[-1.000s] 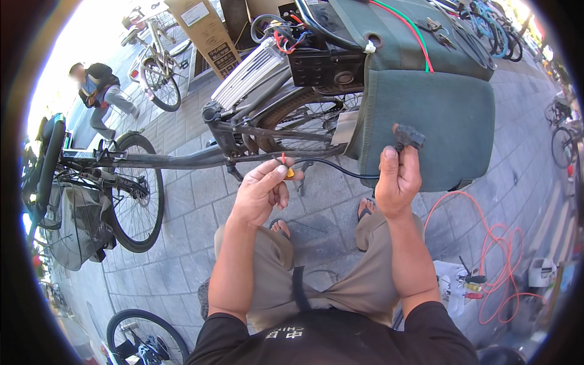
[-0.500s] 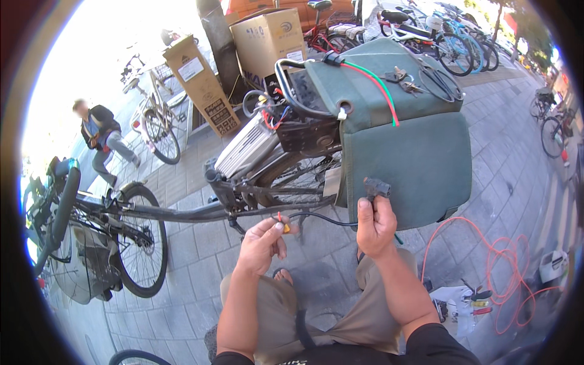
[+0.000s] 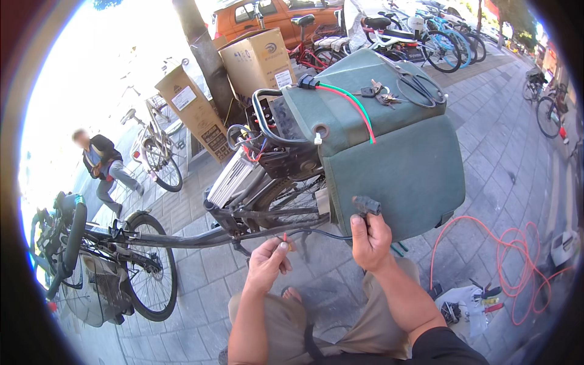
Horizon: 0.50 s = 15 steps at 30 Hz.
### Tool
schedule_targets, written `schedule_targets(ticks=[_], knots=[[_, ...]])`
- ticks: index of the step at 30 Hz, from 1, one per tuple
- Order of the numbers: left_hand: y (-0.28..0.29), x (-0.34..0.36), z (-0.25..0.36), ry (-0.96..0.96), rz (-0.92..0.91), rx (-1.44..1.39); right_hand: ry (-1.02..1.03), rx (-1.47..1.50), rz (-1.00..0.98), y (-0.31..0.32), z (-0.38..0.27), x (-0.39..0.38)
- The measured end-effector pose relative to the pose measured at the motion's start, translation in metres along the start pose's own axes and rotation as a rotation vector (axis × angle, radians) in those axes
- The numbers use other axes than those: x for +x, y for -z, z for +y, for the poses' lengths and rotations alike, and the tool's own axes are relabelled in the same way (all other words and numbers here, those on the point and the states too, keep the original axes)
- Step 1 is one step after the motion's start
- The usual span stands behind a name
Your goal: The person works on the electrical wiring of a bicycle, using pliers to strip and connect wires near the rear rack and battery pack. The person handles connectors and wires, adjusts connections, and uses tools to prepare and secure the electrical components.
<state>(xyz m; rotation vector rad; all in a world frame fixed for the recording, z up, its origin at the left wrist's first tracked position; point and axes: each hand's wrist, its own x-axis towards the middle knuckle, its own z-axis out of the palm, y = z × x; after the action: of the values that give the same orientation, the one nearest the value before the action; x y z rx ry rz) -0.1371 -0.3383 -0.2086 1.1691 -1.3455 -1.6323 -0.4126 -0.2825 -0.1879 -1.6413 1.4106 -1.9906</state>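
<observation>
My left hand pinches a small red-and-yellow connector at a cable's end. My right hand is closed on a dark grey plug-like piece in front of the green pannier bag. A black cable runs between the hands. Beyond them stands a bicycle with a silver finned box and loose coloured wires at its rear. Red and green wires lie over the bag, next to keys.
An orange hose and tools lie at the lower right. Cardboard boxes, a post, parked bicycles and an orange car stand behind. Another person is at the left on the paving.
My view has tilted up, bringing the car and parked bicycles into sight and shifting the bicycle and my hands lower in the picture. Both hands keep their holds.
</observation>
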Motion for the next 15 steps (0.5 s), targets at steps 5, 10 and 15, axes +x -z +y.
schedule_targets(ticks=[5, 10, 15], knots=[[-0.004, -0.001, 0.002, -0.048, 0.068, 0.048, -0.059, -0.041, 0.043, 0.008, 0.001, -0.006], [-0.002, 0.004, 0.005, -0.062, 0.052, -0.215, -0.077, -0.006, 0.073, 0.015, 0.015, -0.013], [-0.002, -0.015, 0.006, -0.042, -0.045, -0.379, -0.096, 0.2, 0.071, 0.019, 0.008, -0.024]])
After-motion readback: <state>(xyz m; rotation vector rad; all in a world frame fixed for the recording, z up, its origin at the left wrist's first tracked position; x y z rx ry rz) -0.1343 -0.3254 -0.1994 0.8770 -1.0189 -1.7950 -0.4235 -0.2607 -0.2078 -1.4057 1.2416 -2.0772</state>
